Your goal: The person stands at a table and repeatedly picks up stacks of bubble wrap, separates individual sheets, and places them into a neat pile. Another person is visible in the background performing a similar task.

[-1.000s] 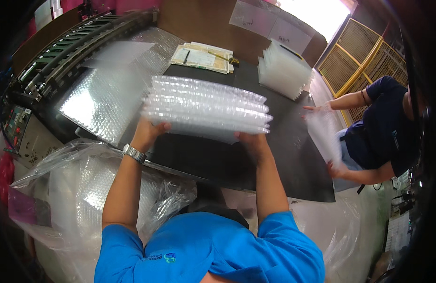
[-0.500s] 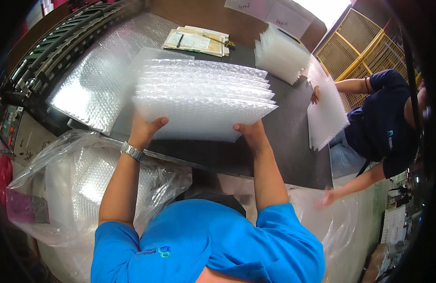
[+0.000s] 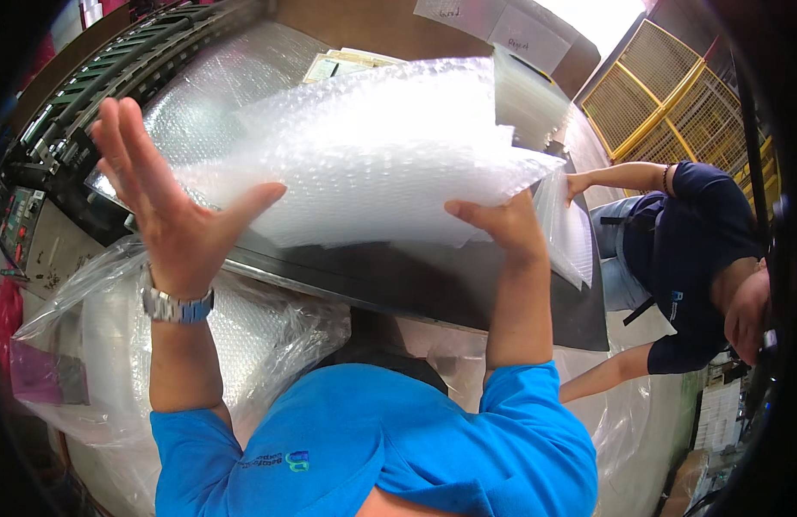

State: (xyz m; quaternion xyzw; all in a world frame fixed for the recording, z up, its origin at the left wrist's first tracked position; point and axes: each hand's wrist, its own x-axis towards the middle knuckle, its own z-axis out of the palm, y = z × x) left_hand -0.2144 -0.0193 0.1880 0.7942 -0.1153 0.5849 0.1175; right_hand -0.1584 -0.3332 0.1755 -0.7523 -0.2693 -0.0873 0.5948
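Observation:
A stack of clear bubble wrap sheets is tilted up above the dark table, its layers fanned at the right corner. My right hand grips the stack's right edge, thumb on the near face and the other fingers hidden behind. At the left edge my left hand, with a metal watch on its wrist, is spread wide, fingers pointing up and thumb stretched along the sheets. Whether its palm touches the stack's edge I cannot tell.
Another bubble wrap pile lies at the back right, beside papers. A co-worker holds sheets at the table's right end. Rollers run along the left. A plastic bag hangs below the near edge.
My left hand has let go of its grip and opened wide. The stack has swung up and spread, with my right hand moving right. The co-worker has leaned closer and lowered the sheets.

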